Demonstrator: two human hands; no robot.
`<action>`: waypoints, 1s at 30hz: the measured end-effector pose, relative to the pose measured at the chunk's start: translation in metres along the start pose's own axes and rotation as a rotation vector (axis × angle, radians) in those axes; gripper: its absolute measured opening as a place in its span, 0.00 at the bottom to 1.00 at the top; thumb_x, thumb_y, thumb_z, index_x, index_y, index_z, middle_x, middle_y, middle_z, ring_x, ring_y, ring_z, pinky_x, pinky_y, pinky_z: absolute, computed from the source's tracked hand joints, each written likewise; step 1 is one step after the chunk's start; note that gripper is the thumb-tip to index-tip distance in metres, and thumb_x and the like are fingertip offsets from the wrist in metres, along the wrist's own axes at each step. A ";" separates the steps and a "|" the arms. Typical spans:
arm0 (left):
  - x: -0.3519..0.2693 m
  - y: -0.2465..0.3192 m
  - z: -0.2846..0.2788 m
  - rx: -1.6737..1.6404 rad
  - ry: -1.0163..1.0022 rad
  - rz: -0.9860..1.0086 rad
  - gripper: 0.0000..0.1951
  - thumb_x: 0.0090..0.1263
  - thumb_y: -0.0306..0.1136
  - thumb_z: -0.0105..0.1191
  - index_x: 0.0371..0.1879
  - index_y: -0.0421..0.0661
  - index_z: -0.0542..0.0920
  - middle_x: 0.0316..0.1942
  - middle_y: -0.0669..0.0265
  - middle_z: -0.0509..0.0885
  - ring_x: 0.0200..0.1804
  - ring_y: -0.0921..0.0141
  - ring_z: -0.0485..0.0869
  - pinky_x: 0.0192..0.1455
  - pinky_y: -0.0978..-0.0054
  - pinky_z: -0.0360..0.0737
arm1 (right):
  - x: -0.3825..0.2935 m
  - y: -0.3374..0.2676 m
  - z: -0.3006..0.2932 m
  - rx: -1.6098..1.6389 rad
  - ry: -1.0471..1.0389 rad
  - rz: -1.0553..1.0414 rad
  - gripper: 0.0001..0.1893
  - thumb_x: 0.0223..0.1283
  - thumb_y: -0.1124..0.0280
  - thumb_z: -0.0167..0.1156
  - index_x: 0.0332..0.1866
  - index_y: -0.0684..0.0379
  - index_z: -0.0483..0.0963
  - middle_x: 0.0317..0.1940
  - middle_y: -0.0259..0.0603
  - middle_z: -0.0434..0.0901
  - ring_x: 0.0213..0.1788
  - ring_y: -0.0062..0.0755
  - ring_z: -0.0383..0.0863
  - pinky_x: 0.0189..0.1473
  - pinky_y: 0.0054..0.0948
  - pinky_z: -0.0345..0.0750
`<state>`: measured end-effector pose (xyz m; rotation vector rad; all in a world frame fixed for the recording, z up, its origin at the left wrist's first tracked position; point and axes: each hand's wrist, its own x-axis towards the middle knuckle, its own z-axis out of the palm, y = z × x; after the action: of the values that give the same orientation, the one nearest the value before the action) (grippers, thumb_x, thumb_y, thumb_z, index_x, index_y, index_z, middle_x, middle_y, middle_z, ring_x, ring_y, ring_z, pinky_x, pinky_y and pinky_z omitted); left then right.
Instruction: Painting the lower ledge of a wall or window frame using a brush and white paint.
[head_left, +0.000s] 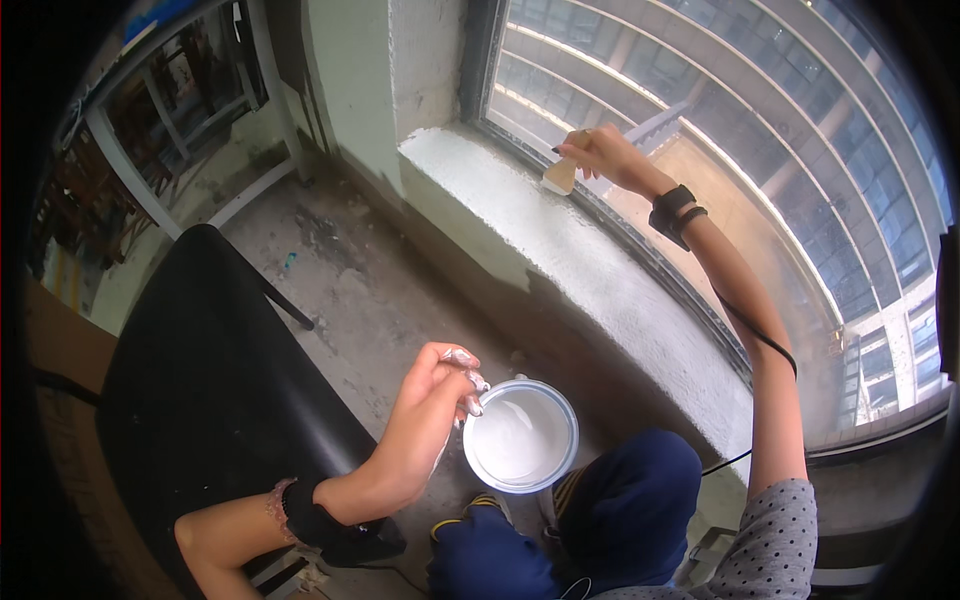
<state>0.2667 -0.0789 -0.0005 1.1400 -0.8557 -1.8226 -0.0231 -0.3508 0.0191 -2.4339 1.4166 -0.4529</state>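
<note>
My right hand (604, 154) holds a small flat paintbrush (561, 178) by its handle, its whitish end pointing down at the window-side edge of the sill. White, wet-looking coating covers much of the concrete window sill (517, 217). My left hand (435, 397) has curled fingers smeared with white paint. Its fingertips overlap the upper-left rim of a round bucket (576, 442) in the picture; whether they grip the rim cannot be told. Inside the bucket is smooth white paint (517, 442). The bucket appears in front of my knees, close to the wall.
A black padded seat (225, 390) stands to my left. Beyond it are a pale metal frame (135, 172) and the stained concrete floor (337, 255) with a small blue-green scrap (290, 260). Window glass (720, 187) borders the sill on my right. A thin black cable (757, 330) runs along my right arm.
</note>
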 end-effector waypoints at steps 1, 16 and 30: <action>0.000 0.000 0.000 -0.002 -0.001 -0.009 0.08 0.67 0.24 0.44 0.43 0.47 0.69 0.37 0.69 0.74 0.37 0.78 0.74 0.42 0.80 0.69 | -0.004 0.002 0.002 0.008 -0.003 0.004 0.20 0.71 0.57 0.54 0.33 0.67 0.78 0.21 0.40 0.77 0.23 0.26 0.75 0.28 0.28 0.74; -0.001 -0.001 -0.001 -0.012 0.003 -0.033 0.08 0.68 0.24 0.45 0.44 0.47 0.70 0.37 0.70 0.75 0.36 0.78 0.75 0.41 0.80 0.70 | -0.041 -0.002 0.000 -0.013 -0.033 -0.355 0.14 0.67 0.64 0.57 0.35 0.66 0.81 0.36 0.44 0.84 0.31 0.31 0.83 0.35 0.28 0.82; -0.003 -0.002 -0.003 -0.009 -0.012 -0.034 0.07 0.68 0.25 0.45 0.43 0.47 0.70 0.37 0.70 0.75 0.37 0.78 0.74 0.41 0.80 0.69 | -0.071 -0.011 -0.027 0.035 -0.277 -0.040 0.15 0.68 0.62 0.57 0.43 0.65 0.81 0.27 0.40 0.84 0.26 0.28 0.83 0.31 0.24 0.81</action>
<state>0.2697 -0.0762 -0.0019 1.1450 -0.8396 -1.8608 -0.0590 -0.2863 0.0396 -2.3895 1.2357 -0.1395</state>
